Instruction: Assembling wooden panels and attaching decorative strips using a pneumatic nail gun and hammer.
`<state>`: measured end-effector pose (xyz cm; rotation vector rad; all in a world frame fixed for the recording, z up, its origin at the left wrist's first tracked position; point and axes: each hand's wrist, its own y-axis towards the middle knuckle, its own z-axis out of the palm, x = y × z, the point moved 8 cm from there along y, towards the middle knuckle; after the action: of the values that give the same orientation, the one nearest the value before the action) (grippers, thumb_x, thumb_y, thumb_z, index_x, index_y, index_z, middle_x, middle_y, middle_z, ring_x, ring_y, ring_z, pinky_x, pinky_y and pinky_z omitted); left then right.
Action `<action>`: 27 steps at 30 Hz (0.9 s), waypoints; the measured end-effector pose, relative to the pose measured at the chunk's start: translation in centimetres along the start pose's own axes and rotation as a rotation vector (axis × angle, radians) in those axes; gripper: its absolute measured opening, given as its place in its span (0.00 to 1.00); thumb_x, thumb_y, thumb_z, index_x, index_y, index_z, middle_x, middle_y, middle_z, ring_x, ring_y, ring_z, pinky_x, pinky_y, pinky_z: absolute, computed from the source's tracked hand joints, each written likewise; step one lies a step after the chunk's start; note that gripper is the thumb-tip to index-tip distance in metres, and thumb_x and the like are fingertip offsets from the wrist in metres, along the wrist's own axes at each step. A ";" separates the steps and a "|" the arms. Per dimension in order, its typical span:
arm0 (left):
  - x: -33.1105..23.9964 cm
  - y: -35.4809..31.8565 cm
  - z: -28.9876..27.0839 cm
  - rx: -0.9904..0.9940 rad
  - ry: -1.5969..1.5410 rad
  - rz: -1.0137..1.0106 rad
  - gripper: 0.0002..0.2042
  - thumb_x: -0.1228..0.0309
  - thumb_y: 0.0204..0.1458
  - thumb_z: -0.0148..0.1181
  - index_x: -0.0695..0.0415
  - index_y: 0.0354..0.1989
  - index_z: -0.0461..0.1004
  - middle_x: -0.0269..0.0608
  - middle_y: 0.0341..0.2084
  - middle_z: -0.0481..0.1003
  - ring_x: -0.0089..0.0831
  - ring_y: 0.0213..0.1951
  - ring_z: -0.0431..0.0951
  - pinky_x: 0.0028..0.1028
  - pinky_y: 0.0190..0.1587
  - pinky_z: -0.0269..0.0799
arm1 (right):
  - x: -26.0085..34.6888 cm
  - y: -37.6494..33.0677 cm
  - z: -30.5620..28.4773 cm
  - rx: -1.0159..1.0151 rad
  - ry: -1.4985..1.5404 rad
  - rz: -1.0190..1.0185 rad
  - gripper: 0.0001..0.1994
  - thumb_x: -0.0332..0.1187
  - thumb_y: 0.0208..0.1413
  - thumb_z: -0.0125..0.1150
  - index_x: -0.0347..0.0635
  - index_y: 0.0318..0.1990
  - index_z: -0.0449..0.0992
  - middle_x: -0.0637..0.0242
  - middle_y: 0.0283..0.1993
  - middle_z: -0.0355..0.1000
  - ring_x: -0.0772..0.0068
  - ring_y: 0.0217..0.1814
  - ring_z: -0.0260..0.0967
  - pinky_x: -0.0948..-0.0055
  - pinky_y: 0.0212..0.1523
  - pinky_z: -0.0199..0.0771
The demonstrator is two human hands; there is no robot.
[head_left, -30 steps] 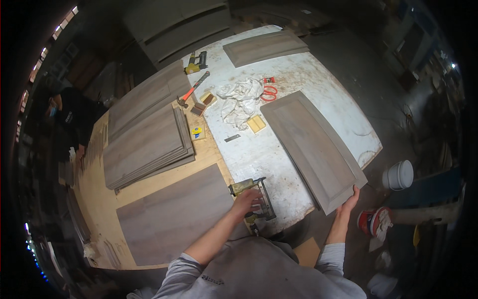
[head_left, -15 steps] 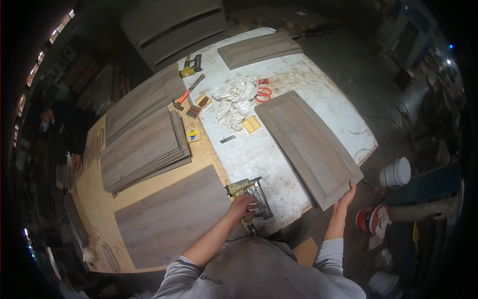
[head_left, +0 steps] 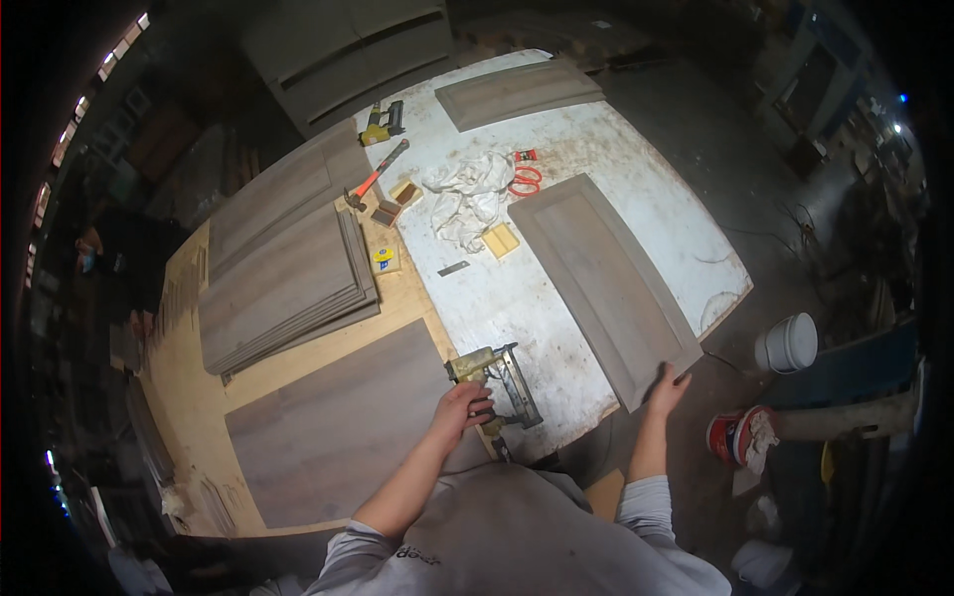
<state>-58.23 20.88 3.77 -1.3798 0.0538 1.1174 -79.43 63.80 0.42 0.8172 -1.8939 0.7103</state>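
My left hand (head_left: 461,405) is beside the handle of a nail gun (head_left: 519,385), which lies on its side at the table's near edge. Its fingers are slightly curled and apart, with no grip around the tool. My right hand (head_left: 667,391) holds the near end of a grey-brown wooden cabinet door (head_left: 611,288), thumb on top and the other fingers partly hidden. This framed door rests on the white tabletop, its near end reaching the table edge. A flat grey-brown panel (head_left: 338,427) lies left of the nail gun.
Stacked panels (head_left: 283,288) occupy the left side. A hammer (head_left: 378,174), a second nail gun (head_left: 382,123), crumpled white plastic (head_left: 467,199), red-handled scissors (head_left: 525,181) and another door (head_left: 517,94) lie farther back. A white bucket (head_left: 785,344) and red bucket (head_left: 730,435) stand at right.
My left hand has slid left off the nail gun's handle, and the gun stays put. My right hand has drawn the door's near end slightly left.
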 end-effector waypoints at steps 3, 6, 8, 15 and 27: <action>0.4 -1.2 -0.4 -0.010 -0.006 0.020 0.19 0.60 0.68 0.52 0.59 0.60 0.68 0.47 0.57 0.74 0.39 0.56 0.77 0.40 0.55 0.76 | 3.1 -3.9 1.2 -0.048 0.105 -0.026 0.41 0.31 0.57 0.64 0.24 0.73 0.50 0.43 0.76 0.54 0.52 0.77 0.54 0.65 0.76 0.49; 0.9 -2.1 -0.5 -0.011 -0.001 0.022 0.18 0.61 0.68 0.52 0.59 0.60 0.68 0.47 0.56 0.74 0.39 0.55 0.77 0.39 0.55 0.76 | 0.0 -1.3 1.2 0.007 0.052 -0.079 0.41 0.28 0.55 0.63 0.24 0.73 0.49 0.43 0.76 0.54 0.52 0.76 0.55 0.65 0.76 0.49; 1.7 -2.6 -1.0 -0.019 -0.023 0.034 0.18 0.62 0.68 0.51 0.59 0.60 0.68 0.47 0.56 0.74 0.38 0.55 0.77 0.39 0.54 0.76 | -0.3 -1.0 1.5 0.012 0.041 -0.091 0.41 0.27 0.55 0.63 0.24 0.73 0.49 0.43 0.76 0.54 0.52 0.77 0.54 0.65 0.76 0.49; 4.1 -4.2 -2.5 -0.028 -0.065 0.034 0.19 0.62 0.68 0.51 0.60 0.61 0.68 0.47 0.56 0.74 0.38 0.54 0.77 0.40 0.53 0.76 | 0.9 -1.4 1.1 -0.011 -0.154 -0.197 0.40 0.34 0.54 0.65 0.27 0.72 0.55 0.37 0.76 0.51 0.46 0.80 0.46 0.60 0.78 0.44; 6.9 -6.6 -8.0 -0.114 -0.081 0.110 0.19 0.60 0.67 0.54 0.56 0.61 0.70 0.41 0.55 0.76 0.36 0.54 0.77 0.38 0.53 0.75 | 6.5 -10.0 3.0 0.502 -0.821 -0.697 0.34 0.43 0.50 0.72 0.57 0.68 0.71 0.65 0.75 0.60 0.56 0.80 0.50 0.30 0.73 0.47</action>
<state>-45.89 20.00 2.15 -1.4451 0.0076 1.2845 -75.47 53.86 6.46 2.2128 -1.8889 0.4173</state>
